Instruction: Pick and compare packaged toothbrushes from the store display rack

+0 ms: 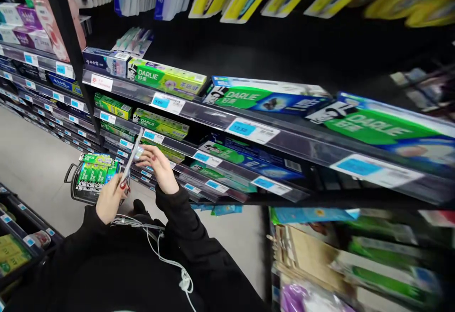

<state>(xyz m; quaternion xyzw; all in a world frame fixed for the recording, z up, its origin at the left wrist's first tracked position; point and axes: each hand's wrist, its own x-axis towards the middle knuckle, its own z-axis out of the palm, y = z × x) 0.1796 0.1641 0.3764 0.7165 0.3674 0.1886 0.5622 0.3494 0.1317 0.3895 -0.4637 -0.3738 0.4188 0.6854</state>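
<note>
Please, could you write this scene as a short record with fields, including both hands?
Left hand: holds a thin, flat, pale object near its lower end
Right hand: beside that object, fingers bent; contact unclear
Black handled basket: contains green rectangular DARLIE cartons
Black shelf with clear front edge: carries long green-and-blue DARLIE cartons
Rectangular blue-and-white price labels: along that edge

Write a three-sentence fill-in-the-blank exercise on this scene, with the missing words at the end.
1. The left hand grips the ____ (upper/lower) end of the thin, flat, pale item.
2. The black-rimmed basket holds green printed boxes branded ____.
3. The thin white cord lies against clothing whose colour is ____.

Missing words: lower; DARLIE; black.
</note>
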